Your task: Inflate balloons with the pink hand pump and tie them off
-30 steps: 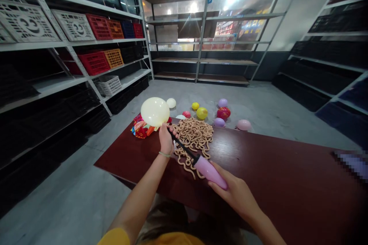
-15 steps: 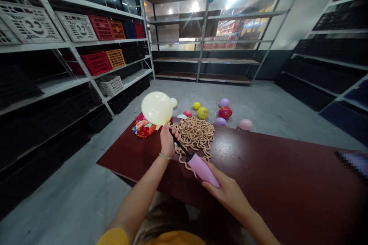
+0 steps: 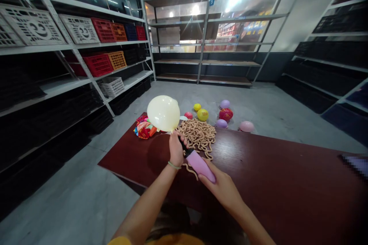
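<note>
A cream balloon (image 3: 163, 113), partly blown up, sits at the far end of a hand balloon pump (image 3: 200, 165) with a pink barrel and a black end. My left hand (image 3: 176, 149) is closed around the black end, right at the balloon's neck; the nozzle itself is hidden. The pink barrel is gripped by my right hand (image 3: 222, 185). Just beyond my hands lies a heap of tan, rope-like coils (image 3: 198, 134) on the dark red table (image 3: 258, 176). To the left, a pile of colourful uninflated balloons (image 3: 144, 128) rests near the table's far corner.
On the floor past the table lie several balloons, among them a yellow one (image 3: 202, 115), a red one (image 3: 225, 114) and a pink one (image 3: 246, 126). Shelving with crates (image 3: 99, 64) stands left, a metal rack (image 3: 203, 46) behind. A blurred object (image 3: 356, 164) is at the right edge.
The pink barrel has slid toward my left hand, covering the black rod that showed between my hands. My left hand and the balloon have shifted right and slightly down.
</note>
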Tool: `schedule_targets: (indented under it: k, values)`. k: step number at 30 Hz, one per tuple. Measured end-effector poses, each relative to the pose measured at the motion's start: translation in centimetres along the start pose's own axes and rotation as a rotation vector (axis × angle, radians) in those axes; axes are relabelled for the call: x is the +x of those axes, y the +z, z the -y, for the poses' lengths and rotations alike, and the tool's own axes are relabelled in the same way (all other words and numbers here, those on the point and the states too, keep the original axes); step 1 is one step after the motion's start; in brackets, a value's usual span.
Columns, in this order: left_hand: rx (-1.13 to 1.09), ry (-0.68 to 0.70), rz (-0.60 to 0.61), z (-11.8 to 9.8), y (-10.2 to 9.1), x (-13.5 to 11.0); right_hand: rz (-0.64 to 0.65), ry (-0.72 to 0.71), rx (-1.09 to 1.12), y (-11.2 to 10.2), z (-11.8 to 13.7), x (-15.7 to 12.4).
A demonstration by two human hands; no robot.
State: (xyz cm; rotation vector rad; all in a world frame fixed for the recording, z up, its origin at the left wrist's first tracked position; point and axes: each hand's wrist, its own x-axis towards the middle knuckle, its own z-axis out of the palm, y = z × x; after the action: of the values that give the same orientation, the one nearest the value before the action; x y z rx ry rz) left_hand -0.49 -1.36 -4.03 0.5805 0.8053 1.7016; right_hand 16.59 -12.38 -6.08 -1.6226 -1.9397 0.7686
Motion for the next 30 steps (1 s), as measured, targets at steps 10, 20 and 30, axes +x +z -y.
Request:
schedule_targets:
  k: [10, 20, 30]
  values:
    - [-0.027, 0.039, 0.034, -2.1, -0.3, 1.7, 0.050, -0.050, 0.059, -1.3, -2.0, -2.5]
    - [-0.065, 0.046, 0.040, -1.6, 0.7, 1.6, 0.029, -0.016, 0.008, -2.3, -2.1, -3.1]
    - [-0.028, -0.025, 0.052, -0.3, 0.6, -0.6, 0.015, -0.020, 0.073, -0.7, 0.1, -1.0]
